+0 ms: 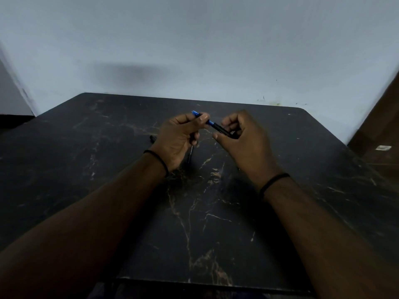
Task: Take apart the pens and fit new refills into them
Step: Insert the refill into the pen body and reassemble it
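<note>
Table (pixel 216 234): black, marble-veined top; its near edge lies at 6 o'clock, with bare surface between the two forearms.

Wristbands: a thin dark band on each wrist, left (pixel 158 160) and right (pixel 273 180).

Loose parts on the table: a slim dark rod (pixel 190 155), perhaps a refill or a pen, lies just below the left hand, partly hidden by it. A small dark piece (pixel 152 138) sits at the hand's 9 o'clock. Both are too dim to identify.

Left hand (pixel 180 137): raised over the table's middle, thumb and fingers pinching the blue end of the pen.

Right hand (pixel 241 139): at 3 o'clock of the left hand, fingers curled around the pen's black end.

Pen (pixel 216 125): held clear of the table between both hands, slanting from 10 o'clock down to 4 o'clock, blue section toward the left hand, black barrel toward the right.

Progress, as judged: this pen looks assembled or nearly so. Whether it is being opened or closed cannot be told, and no count of finished pens is possible.

Wall (pixel 194 39): pale, plain, at 12 o'clock behind the table.
</note>
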`<act>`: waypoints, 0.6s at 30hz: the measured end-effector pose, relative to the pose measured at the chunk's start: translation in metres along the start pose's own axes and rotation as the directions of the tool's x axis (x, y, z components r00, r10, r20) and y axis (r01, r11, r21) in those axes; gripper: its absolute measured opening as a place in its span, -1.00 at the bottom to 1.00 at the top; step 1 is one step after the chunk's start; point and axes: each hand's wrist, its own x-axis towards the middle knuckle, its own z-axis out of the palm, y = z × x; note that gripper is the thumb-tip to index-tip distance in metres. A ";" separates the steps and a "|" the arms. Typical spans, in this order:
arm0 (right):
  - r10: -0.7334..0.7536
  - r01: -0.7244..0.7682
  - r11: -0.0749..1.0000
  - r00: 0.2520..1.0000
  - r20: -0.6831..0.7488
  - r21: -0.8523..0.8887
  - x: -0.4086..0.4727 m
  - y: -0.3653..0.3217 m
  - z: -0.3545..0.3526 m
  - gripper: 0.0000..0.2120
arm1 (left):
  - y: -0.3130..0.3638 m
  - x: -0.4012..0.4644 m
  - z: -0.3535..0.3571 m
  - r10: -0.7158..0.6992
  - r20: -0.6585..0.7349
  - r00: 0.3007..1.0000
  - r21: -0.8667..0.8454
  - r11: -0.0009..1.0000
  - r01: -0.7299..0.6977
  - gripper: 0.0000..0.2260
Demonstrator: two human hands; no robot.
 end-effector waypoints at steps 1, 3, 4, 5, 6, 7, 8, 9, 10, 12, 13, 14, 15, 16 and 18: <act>-0.012 0.012 1.000 1.000 -0.003 -0.006 0.000 -0.001 -0.001 -0.79 | 0.000 0.000 -0.001 -0.009 -0.008 1.000 -0.009 1.000 0.009 -0.91; -0.033 0.033 0.999 0.999 0.004 -0.022 0.000 -0.003 -0.001 -0.84 | 0.001 0.001 -0.002 -0.026 -0.014 1.000 -0.016 1.000 0.026 -0.91; -0.036 0.036 0.999 0.999 0.009 -0.017 0.000 -0.003 -0.001 -0.87 | 0.001 0.001 -0.003 -0.032 -0.015 0.999 -0.015 0.999 0.032 -0.91; -0.035 0.035 0.999 0.999 0.015 -0.007 0.000 -0.003 -0.002 -0.90 | 0.001 0.001 -0.004 -0.035 -0.016 0.999 -0.014 0.999 0.035 -0.90; -0.030 0.030 1.000 0.999 0.025 0.001 -0.001 -0.003 -0.002 -0.93 | 0.001 0.002 -0.004 -0.036 -0.017 0.999 -0.014 0.999 0.035 -0.89; -0.029 0.029 1.000 0.999 0.034 0.002 -0.001 -0.003 -0.002 -0.95 | 0.000 0.002 -0.005 -0.036 -0.020 0.999 -0.014 0.999 0.035 -0.88; -0.033 0.033 0.999 0.999 0.037 -0.001 -0.002 -0.002 -0.003 -0.96 | 0.000 0.002 -0.005 -0.036 -0.024 0.999 -0.015 0.999 0.035 -0.89; -0.042 0.042 0.999 0.999 0.035 -0.007 -0.002 -0.002 -0.003 -0.97 | 0.000 0.003 -0.006 -0.035 -0.029 0.999 -0.015 0.999 0.035 -0.89; -0.050 0.050 0.999 0.998 0.031 -0.018 -0.002 -0.001 -0.002 -0.97 | -0.001 0.003 -0.006 -0.037 -0.032 0.999 -0.016 0.999 0.036 -0.90; -0.048 0.050 0.998 0.998 0.029 -0.039 -0.002 0.000 -0.001 -0.95 | -0.002 0.003 -0.006 -0.044 -0.033 0.999 -0.010 0.999 0.043 -0.89; -0.035 0.036 0.999 0.999 0.031 -0.036 -0.002 0.000 -0.001 -0.95 | -0.002 0.003 -0.006 -0.049 -0.032 0.998 -0.005 0.999 0.049 -0.88; -0.023 0.024 0.999 0.999 0.033 -0.028 -0.002 0.001 -0.001 -0.95 | -0.002 0.003 -0.006 -0.054 -0.032 0.998 -0.001 0.999 0.054 -0.86; -0.019 0.020 1.000 0.999 0.032 -0.022 -0.001 0.001 -0.001 -0.95 | -0.002 0.003 -0.006 -0.059 -0.032 0.998 0.001 0.998 0.059 -0.86; -0.022 0.023 1.000 0.999 0.032 -0.019 -0.001 0.000 -0.001 -0.91 | -0.002 0.003 -0.006 -0.061 -0.035 0.998 0.000 0.998 0.061 -0.85; -0.029 0.030 0.999 0.999 0.040 -0.026 0.000 -0.001 -0.002 -0.83 | -0.001 0.002 -0.006 -0.064 -0.045 0.997 -0.013 0.998 0.064 -0.86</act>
